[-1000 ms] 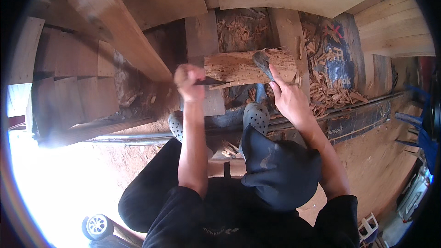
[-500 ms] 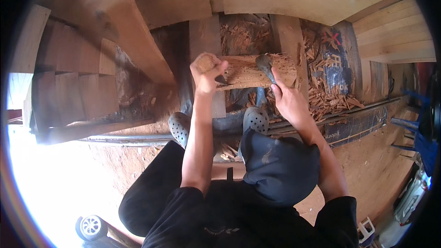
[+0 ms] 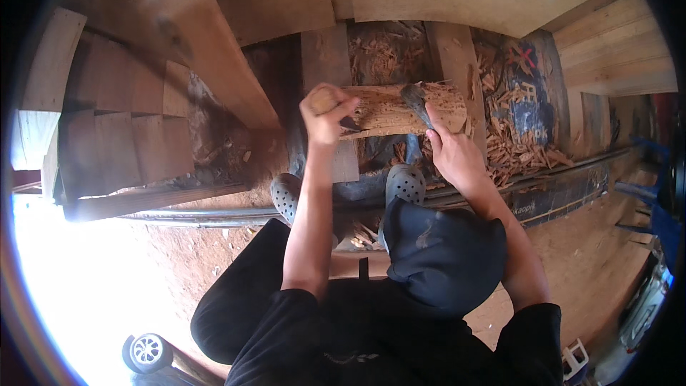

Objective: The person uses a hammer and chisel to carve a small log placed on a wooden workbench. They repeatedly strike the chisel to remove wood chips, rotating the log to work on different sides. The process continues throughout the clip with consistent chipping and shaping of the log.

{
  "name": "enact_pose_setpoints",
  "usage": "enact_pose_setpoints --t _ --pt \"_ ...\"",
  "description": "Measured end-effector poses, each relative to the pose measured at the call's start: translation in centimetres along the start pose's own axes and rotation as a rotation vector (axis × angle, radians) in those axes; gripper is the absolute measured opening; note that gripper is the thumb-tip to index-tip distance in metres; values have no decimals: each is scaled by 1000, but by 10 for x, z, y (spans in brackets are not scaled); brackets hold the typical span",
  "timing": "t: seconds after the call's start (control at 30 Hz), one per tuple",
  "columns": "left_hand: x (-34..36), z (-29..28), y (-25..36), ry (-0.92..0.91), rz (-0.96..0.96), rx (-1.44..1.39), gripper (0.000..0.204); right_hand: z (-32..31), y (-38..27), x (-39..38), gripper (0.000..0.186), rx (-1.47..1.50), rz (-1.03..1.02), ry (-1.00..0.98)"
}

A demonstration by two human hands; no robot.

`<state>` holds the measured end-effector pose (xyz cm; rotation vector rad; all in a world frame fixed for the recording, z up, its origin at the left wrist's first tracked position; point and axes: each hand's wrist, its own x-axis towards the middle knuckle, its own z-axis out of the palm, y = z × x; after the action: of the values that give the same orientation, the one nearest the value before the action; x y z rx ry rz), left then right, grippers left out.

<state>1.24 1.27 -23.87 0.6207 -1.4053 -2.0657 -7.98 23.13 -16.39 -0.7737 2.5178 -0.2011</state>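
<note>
A length of rough timber [image 3: 446, 109] lies crosswise ahead of me, its upper face pitted and splintered. My left hand [image 3: 330, 116] is a fist at the timber's left end, closed round a tool with a round wooden end [image 3: 324, 99]. Below that fist a dark pointed part [image 3: 349, 124] shows against the wood. In my right hand [image 3: 457, 151] is a dark tool with a broad blunt end [image 3: 413, 96], resting on or just above the timber. My right index finger stretches along it. Its exact kind cannot be made out.
Wood chips [image 3: 522, 144] are heaped right of the timber. My grey clogs [image 3: 406, 186] stand close to it. A thick beam [image 3: 221, 50] slants in at the left, near stacked wooden blocks [image 3: 128, 150]. Metal rails [image 3: 207, 216] run across behind my feet.
The whole view has shifted slightly, so the scene sits a little further right. My left fist and the wooden end in it have tilted slightly. Both hands keep their tools.
</note>
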Motion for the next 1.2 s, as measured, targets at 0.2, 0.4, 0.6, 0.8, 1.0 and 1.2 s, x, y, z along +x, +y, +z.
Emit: enact_pose_setpoints --t 0.2,0.4,0.6,0.8,1.0,1.2 --pt "8 -20 -3 248 8 -269 16 -1 -2 4 53 -13 -23 22" --pt "7 -24 -2 405 -58 -271 17 2 -1 2 53 4 -42 16" --pt "14 25 8 -85 26 179 22 -3 7 5 54 9 -70 41" --pt "8 -25 -4 292 65 -372 16 3 1 2 55 -24 -85 21" --pt "4 -25 -2 305 53 -272 16 -2 -2 3 55 -27 -12 -48" --pt "5 14 4 64 -27 167 21 1 -2 1 57 3 -68 12"
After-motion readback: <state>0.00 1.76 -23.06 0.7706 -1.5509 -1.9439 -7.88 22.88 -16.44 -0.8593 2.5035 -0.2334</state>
